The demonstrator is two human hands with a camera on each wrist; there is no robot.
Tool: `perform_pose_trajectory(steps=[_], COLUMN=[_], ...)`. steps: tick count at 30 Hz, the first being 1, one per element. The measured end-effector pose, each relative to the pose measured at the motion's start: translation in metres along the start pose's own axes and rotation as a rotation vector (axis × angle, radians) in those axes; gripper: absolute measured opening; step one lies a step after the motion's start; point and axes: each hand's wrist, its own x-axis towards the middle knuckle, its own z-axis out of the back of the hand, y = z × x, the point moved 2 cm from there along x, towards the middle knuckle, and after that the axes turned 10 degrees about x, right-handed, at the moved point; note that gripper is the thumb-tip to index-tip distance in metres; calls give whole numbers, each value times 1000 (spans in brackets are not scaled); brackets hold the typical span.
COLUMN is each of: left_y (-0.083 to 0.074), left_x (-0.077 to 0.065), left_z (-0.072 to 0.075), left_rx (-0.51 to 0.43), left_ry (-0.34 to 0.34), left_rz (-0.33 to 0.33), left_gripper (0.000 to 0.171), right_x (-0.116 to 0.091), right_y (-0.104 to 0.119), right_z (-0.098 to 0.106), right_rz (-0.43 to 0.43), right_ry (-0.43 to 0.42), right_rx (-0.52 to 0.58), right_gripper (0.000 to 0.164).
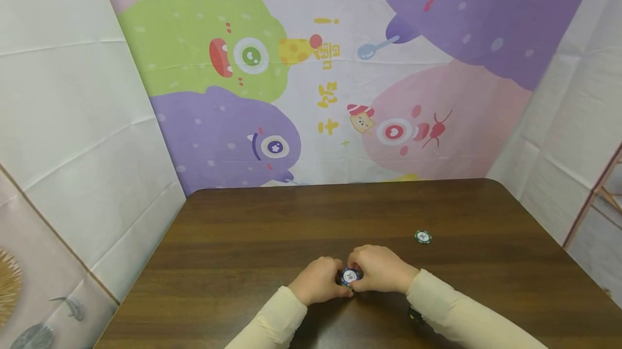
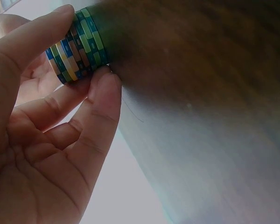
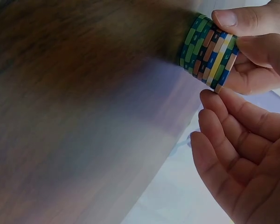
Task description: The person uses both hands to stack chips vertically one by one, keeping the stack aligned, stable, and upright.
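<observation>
A short stack of poker chips [image 1: 350, 276] stands on the brown table between the two hands; its top chip is blue and white and reads 10. Green, blue, yellow, orange and dark edges show along the stack [image 2: 79, 49] in the left wrist view. My left hand [image 1: 320, 281] grips the lower part of the stack between thumb and fingers. From the other side, my right hand [image 1: 381, 268] pinches the top of the stack [image 3: 209, 52] with thumb and fingertips. A single green and white chip [image 1: 423, 237] lies flat beyond the right hand.
The wooden table [image 1: 252, 230] runs back to a cartoon-printed cloth [image 1: 330, 165]. Pale cloth walls [image 1: 97, 122] hang at both sides. A small dark object with a yellow mark [image 1: 414, 315] shows partly under the right sleeve.
</observation>
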Motion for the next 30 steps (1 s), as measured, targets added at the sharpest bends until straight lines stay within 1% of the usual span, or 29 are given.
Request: perform_pose_trajectory(steps=[5,18,24,30], left_y=[0,3,3,1], left_x=[0,1,1,0], left_z=[1,-1,-2,-2], left_rx=[7,-38,-53,-29], left_ry=[-11,-7,-4,-5], left_rz=[-9,-15,-10,3], left_gripper=[29,30,30,36], right_x=[0,-1,-3,-9], right_y=[3,5,0,-13], right_z=[2,4,5,13], right_rz=[9,2,-21,-66], right_ry=[2,3,7,-26], right_rx=[3,-2,30,76], right_gripper=[23,26,30,35])
